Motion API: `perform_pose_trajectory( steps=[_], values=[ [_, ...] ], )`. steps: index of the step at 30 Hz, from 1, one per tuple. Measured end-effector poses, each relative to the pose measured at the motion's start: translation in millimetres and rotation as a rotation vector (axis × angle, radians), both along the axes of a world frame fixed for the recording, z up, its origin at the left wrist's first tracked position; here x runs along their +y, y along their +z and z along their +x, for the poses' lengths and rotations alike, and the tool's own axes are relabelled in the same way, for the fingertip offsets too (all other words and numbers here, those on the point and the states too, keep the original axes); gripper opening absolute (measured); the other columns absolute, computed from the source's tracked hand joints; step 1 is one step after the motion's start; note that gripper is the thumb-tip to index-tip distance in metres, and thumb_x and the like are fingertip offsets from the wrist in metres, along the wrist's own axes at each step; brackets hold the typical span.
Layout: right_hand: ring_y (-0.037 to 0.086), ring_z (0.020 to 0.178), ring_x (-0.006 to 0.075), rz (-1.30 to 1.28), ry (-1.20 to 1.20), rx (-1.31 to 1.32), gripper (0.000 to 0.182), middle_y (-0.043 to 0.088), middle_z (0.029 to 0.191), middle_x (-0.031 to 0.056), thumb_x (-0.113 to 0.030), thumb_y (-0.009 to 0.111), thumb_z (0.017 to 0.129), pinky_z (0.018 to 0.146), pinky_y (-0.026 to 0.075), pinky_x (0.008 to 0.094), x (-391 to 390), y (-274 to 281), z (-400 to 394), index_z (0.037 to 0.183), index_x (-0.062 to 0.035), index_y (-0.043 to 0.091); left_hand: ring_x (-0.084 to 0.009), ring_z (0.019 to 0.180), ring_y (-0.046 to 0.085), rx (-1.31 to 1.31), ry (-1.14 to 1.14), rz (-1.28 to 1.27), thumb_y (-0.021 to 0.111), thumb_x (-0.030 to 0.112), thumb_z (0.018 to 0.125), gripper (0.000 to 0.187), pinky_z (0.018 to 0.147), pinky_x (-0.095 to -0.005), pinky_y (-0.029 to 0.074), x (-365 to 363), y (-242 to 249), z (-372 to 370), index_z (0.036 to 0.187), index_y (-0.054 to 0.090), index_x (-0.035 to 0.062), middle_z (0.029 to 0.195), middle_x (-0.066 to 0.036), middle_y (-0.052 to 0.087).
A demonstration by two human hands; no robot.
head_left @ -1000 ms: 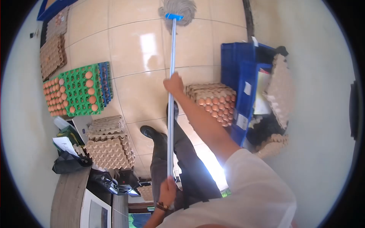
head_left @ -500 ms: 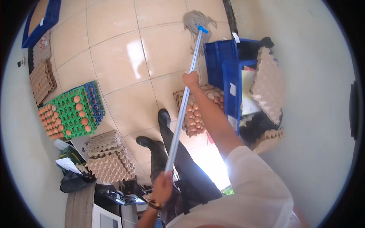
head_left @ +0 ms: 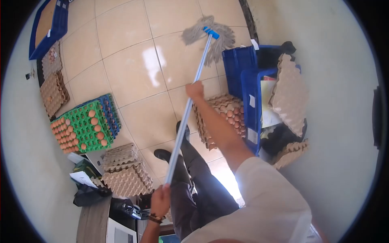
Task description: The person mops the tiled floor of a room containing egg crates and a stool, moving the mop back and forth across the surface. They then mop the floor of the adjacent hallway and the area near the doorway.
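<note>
A string mop [head_left: 184,121] with a silver handle and a blue clamp runs diagonally across the view. Its grey strands [head_left: 223,36] lie spread on the tiled floor [head_left: 129,65] near the far wall. My left hand [head_left: 161,199], with a bracelet at the wrist, is wrapped round the upper end of the handle close to my body. Farther down the shaft, my right hand [head_left: 195,90] grips it with the arm stretched out. Both hands are closed on the mop.
At right, blue crates [head_left: 239,67] stand beside a stack of egg trays [head_left: 221,117] holding brown eggs. To the left are a green egg tray [head_left: 87,125], stacked cardboard trays [head_left: 127,174] and a blue bin [head_left: 56,28]. A wooden cabinet [head_left: 93,220] is at lower left.
The mop's clamp has shifted slightly left and its strands have fanned out wider. Both hands have moved left with the handle. The view has shifted a little.
</note>
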State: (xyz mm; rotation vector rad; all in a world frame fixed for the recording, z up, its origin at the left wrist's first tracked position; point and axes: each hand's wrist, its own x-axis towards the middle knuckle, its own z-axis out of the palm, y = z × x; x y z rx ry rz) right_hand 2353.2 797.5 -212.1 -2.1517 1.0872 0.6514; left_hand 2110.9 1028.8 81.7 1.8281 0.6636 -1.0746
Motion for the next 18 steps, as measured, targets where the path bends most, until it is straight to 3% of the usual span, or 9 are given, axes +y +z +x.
perform_pose_trajectory(
  steps=[2,4,6,9,10,13,15,16,18],
  values=[
    [0.06,0.089,0.0416,-0.052,0.011,0.018,0.039,0.06,0.092,0.0294,-0.025,0.061,0.07,0.075,0.049,0.044,-9,22,-12,0.09,0.0087,0.056,-0.0379,0.054,0.053,0.002,-0.033,-0.052,0.036,0.039,0.095,0.05,0.05,-0.0441,0.038,-15,14,-33,0.073,0.053,-0.0022,0.057,-0.02,0.052],
    [0.06,0.089,0.0413,-0.079,0.095,-0.023,0.04,0.06,0.09,0.0297,-0.025,0.06,0.071,0.076,0.049,0.0437,-5,20,-87,0.09,0.0097,0.055,-0.0444,0.064,0.056,0.076,-0.165,0.018,0.036,0.042,0.094,0.051,0.053,-0.0475,0.04,-8,56,-71,0.075,0.054,-0.0024,0.063,-0.024,0.056],
    [0.06,0.09,0.0413,-0.117,0.126,-0.063,0.041,0.06,0.089,0.031,-0.024,0.059,0.071,0.077,0.048,0.0439,25,45,-177,0.091,0.0119,0.054,-0.0468,0.072,0.057,0.145,-0.205,0.043,0.038,0.043,0.093,0.052,0.055,-0.0504,0.041,17,110,-106,0.076,0.055,-0.0025,0.069,-0.028,0.057],
    [0.058,0.093,0.0425,0.047,-0.035,0.112,0.046,0.058,0.093,0.034,-0.023,0.059,0.071,0.079,0.047,0.0445,43,87,-213,0.096,0.015,0.053,-0.0464,0.07,0.057,0.266,-0.285,0.082,0.04,0.042,0.092,0.051,0.054,-0.0515,0.042,57,148,-126,0.074,0.056,-0.0023,0.066,-0.027,0.057],
    [0.058,0.094,0.043,0.15,-0.106,0.21,0.048,0.057,0.094,0.0349,-0.023,0.059,0.07,0.08,0.046,0.0448,43,99,-214,0.097,0.0159,0.053,-0.0461,0.067,0.057,0.279,-0.377,0.111,0.041,0.042,0.092,0.05,0.052,-0.0516,0.042,68,145,-126,0.073,0.056,-0.0024,0.064,-0.027,0.056],
    [0.059,0.096,0.0391,0.006,-0.131,0.084,0.049,0.057,0.098,0.0338,-0.022,0.058,0.069,0.081,0.046,0.0428,43,64,-189,0.097,0.0179,0.052,-0.044,0.061,0.058,0.18,-0.525,0.156,0.044,0.042,0.091,0.05,0.05,-0.0504,0.044,93,98,-82,0.07,0.057,-0.0017,0.059,-0.026,0.055],
    [0.059,0.091,0.0416,0.121,-0.256,-0.003,0.05,0.059,0.092,0.032,-0.023,0.058,0.07,0.077,0.047,0.0454,46,59,-164,0.101,0.0149,0.05,-0.042,0.062,0.059,0.044,-0.674,0.251,0.042,0.044,0.091,0.05,0.051,-0.0498,0.044,111,70,-52,0.073,0.058,0.0005,0.061,-0.024,0.057],
    [0.059,0.089,0.0415,0.142,-0.344,0.05,0.05,0.058,0.092,0.0319,-0.023,0.058,0.07,0.077,0.048,0.0454,48,-3,-177,0.101,0.0158,0.048,-0.0424,0.061,0.058,0.143,-0.592,0.266,0.041,0.042,0.092,0.048,0.051,-0.0502,0.044,122,61,-41,0.074,0.058,0.0011,0.061,-0.023,0.057],
    [0.06,0.087,0.0409,0.07,-0.293,0.054,0.045,0.058,0.092,0.0317,-0.022,0.057,0.07,0.075,0.048,0.0455,80,15,-181,0.096,0.0143,0.05,-0.043,0.062,0.057,0.033,-0.622,0.363,0.041,0.039,0.092,0.045,0.051,-0.0499,0.043,130,67,-32,0.074,0.057,0.0015,0.061,-0.023,0.057]
  ],
)
